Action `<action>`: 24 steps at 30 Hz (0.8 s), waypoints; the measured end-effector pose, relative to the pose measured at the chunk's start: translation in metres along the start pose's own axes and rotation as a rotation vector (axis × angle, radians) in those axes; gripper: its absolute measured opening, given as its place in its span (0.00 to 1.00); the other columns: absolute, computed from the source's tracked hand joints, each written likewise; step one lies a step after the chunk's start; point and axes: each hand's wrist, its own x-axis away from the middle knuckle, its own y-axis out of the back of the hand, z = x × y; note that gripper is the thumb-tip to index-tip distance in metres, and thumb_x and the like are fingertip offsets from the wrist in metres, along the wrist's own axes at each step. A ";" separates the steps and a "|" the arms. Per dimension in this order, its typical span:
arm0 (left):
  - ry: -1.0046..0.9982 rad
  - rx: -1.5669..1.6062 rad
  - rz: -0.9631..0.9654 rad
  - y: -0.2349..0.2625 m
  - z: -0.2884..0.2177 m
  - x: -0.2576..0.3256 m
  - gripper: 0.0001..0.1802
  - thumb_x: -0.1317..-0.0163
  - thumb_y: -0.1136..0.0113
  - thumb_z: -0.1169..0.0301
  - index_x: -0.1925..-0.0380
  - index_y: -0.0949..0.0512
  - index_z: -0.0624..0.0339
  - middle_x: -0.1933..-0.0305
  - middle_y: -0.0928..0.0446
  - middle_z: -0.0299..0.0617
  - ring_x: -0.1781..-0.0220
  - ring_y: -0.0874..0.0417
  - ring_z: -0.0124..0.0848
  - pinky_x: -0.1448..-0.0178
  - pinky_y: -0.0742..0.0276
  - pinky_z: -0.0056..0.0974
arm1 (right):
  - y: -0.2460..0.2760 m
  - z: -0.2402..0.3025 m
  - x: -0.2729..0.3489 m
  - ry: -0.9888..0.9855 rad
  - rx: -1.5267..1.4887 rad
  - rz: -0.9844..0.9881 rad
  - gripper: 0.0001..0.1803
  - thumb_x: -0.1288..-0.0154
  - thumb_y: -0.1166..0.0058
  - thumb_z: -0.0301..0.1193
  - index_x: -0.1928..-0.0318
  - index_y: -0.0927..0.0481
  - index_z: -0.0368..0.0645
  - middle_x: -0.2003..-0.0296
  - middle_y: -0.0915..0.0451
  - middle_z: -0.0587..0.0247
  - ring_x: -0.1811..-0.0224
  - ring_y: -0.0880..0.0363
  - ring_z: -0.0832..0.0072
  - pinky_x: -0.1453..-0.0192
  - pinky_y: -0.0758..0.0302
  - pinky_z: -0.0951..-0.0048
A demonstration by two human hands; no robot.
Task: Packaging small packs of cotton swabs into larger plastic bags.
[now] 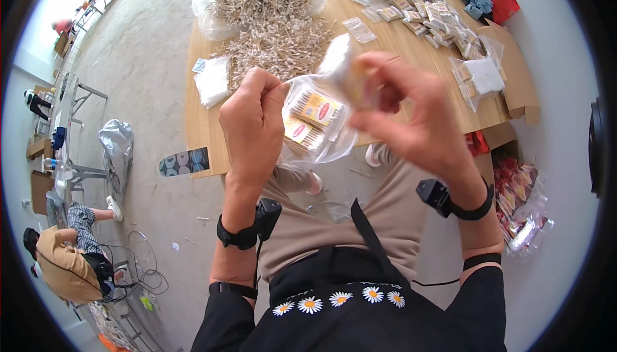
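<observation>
My left hand (pixel 255 124) pinches the rim of a clear plastic bag (pixel 340 146), which hangs at the table's near edge. Inside the bag lie small packs of cotton swabs (pixel 316 109) with yellow and red labels. Just above the bag's mouth, my right hand (pixel 418 111) grips another pack of cotton swabs (pixel 360 82), blurred by motion, its white tips toward the far left. Beyond the hands, a heap of loose cotton swabs (pixel 279 46) spreads over the wooden table, partly in a large open plastic bag (pixel 209 8).
Many packed swab bundles (pixel 430 14) are piled at the far right, near a filled bag (pixel 482 77) and a cardboard box (pixel 514 69). White plastic bags (pixel 212 82) lie at the left. A box of red packaging (pixel 514 191) stands lower right. Another person (pixel 71 262) sits at far left.
</observation>
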 end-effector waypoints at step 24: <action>0.067 0.116 0.023 0.005 0.007 -0.002 0.06 0.37 0.39 0.78 0.71 0.25 0.66 0.79 0.27 0.44 0.77 0.31 0.28 0.71 0.31 0.35 | -0.093 -0.003 -0.012 0.054 0.406 0.394 0.14 0.48 0.37 0.24 0.62 0.20 0.28 0.59 0.22 0.39 0.59 0.16 0.48 0.55 0.18 0.57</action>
